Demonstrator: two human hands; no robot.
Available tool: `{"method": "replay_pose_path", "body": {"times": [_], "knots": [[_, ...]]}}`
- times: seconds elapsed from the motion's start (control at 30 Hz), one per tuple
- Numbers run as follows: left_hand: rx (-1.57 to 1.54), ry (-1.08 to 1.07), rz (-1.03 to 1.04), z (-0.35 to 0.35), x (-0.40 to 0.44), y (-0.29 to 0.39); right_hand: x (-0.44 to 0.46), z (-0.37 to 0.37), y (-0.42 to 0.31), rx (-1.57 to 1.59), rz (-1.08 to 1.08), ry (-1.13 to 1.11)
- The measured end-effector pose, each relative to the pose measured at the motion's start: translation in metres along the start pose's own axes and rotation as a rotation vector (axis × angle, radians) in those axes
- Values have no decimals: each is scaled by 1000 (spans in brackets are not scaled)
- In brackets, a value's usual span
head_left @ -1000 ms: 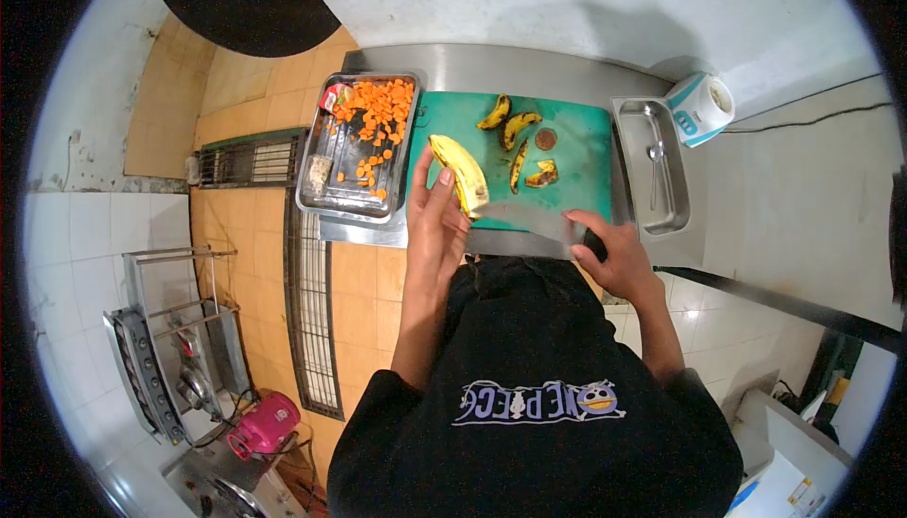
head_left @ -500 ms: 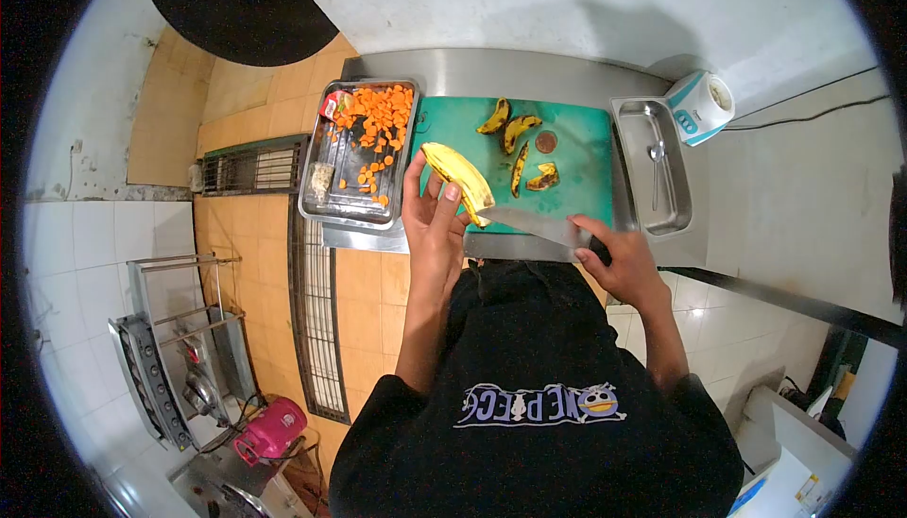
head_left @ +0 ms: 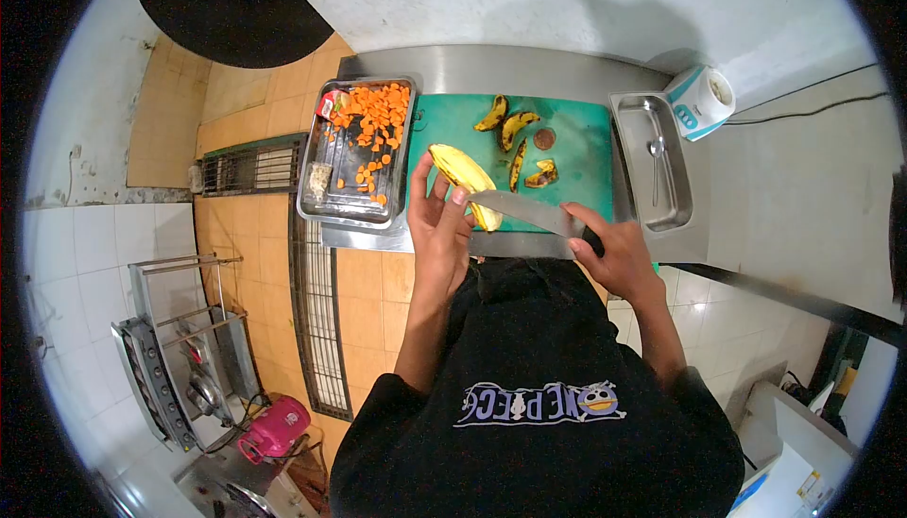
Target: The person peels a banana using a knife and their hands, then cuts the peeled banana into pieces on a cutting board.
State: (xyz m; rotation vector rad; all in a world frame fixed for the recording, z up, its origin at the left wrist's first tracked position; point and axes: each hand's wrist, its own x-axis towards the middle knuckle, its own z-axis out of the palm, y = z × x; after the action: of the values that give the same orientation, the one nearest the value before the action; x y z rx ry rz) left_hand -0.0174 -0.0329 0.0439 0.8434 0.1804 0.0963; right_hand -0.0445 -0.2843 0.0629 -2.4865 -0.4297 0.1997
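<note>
A partly peeled yellow banana [head_left: 461, 174], tilted down to the right, is gripped by my left hand [head_left: 440, 220], with the thumb along its near side. My right hand [head_left: 612, 254] is wrapped round the dark handle of a knife [head_left: 529, 212]. The blade reaches left, its tip at the banana near my left thumb. Both hands are over the near edge of the green cutting board [head_left: 576, 178]. On the board lie dark-spotted banana pieces or peels [head_left: 519, 127], a strip of peel [head_left: 518, 165] and another piece of peel [head_left: 542, 174].
Left of the board, a metal tray [head_left: 331, 211] holds sliced carrots [head_left: 378, 107], a red packet [head_left: 331, 104] and a small clear bag [head_left: 319, 181]. A round brown object [head_left: 544, 138] lies on the board. To the right are a metal pan [head_left: 673, 206] with a spoon [head_left: 656, 173] and a white-and-teal container [head_left: 701, 102].
The knife blade has moved up and left along the banana, from its lower end toward my left thumb. My left hand and the banana have shifted slightly right.
</note>
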Motion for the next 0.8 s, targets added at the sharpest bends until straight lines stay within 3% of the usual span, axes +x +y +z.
{"method": "replay_pose_path", "body": {"times": [0.3,0.37,0.47,0.8], "knots": [[56,38,95,-10,12,16,-2,2,0,53,-21,-28],[67,21,85,-12,10,16,-1,8,1,112,-116,100],[65,-2,82,-11,10,14,1,2,-2,85,-21,-5],[58,10,69,-8,11,11,4,7,-3,88,-70,82]]}}
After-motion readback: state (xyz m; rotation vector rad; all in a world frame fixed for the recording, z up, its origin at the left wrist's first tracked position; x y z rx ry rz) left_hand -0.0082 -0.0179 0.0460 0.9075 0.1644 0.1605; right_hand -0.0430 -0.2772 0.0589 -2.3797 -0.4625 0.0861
